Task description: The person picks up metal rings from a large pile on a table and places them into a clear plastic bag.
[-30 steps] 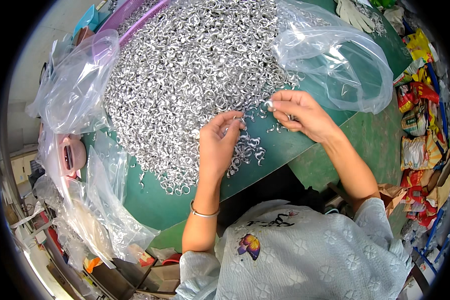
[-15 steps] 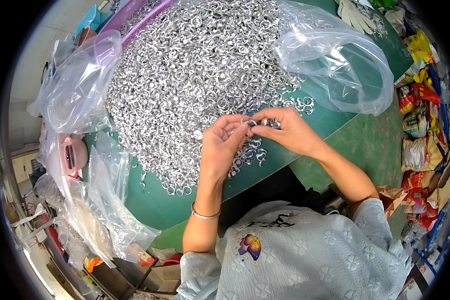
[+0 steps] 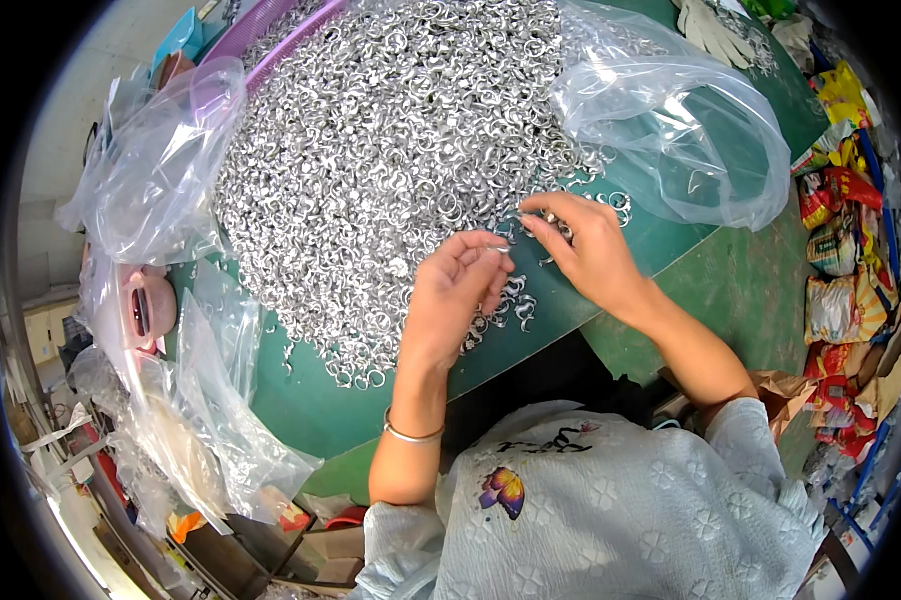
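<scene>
A great heap of small silver metal open rings covers much of the green tabletop. At its near right edge, my left hand pinches one small silver ring between thumb and fingertips. To the right of it, my right hand is curled with thumb and index tips close together. Several silver ring pieces show inside the curve of those fingers; what lies right at the tips is too small to make out.
Clear plastic bags lie left and right of the heap. Behind it on the left stands a purple basket. A pink case sits at the left edge, a white glove at the far right. Colourful packages line the right side.
My hands have come apart: the right hand has moved up and to the right, away from the left one. My left hand stays nearly in place, still pinching a ring.
</scene>
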Demonstrator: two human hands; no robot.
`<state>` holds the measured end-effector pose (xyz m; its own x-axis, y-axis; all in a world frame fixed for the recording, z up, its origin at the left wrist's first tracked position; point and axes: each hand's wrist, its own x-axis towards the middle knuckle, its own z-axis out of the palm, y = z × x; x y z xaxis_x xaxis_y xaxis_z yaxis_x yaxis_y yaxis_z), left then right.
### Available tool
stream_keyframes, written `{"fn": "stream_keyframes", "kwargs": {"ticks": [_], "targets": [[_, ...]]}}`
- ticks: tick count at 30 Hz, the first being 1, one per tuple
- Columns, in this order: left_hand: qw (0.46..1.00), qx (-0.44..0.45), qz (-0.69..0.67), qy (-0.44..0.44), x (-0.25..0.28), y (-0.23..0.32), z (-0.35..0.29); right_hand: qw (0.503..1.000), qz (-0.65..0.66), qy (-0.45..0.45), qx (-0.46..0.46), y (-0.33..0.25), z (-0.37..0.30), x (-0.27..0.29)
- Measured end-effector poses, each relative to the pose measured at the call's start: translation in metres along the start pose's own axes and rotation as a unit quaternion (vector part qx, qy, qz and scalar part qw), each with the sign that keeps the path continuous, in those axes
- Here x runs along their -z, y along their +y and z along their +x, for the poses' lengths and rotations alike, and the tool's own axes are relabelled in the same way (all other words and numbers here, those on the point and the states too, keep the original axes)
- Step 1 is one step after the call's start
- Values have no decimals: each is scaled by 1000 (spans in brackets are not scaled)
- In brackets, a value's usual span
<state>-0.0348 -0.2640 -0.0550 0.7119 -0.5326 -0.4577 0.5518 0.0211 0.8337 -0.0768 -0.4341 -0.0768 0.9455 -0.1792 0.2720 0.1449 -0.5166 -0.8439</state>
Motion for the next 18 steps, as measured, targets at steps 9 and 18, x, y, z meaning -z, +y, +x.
{"fn": "stream_keyframes", "kwargs": {"ticks": [9, 18], "targets": [[878, 35, -477, 26, -28, -32, 1, 624, 713, 17, -321, -13, -10, -6], [888, 35, -457, 36, -70, -44, 17, 983, 156, 69, 75, -28, -29, -8]]}}
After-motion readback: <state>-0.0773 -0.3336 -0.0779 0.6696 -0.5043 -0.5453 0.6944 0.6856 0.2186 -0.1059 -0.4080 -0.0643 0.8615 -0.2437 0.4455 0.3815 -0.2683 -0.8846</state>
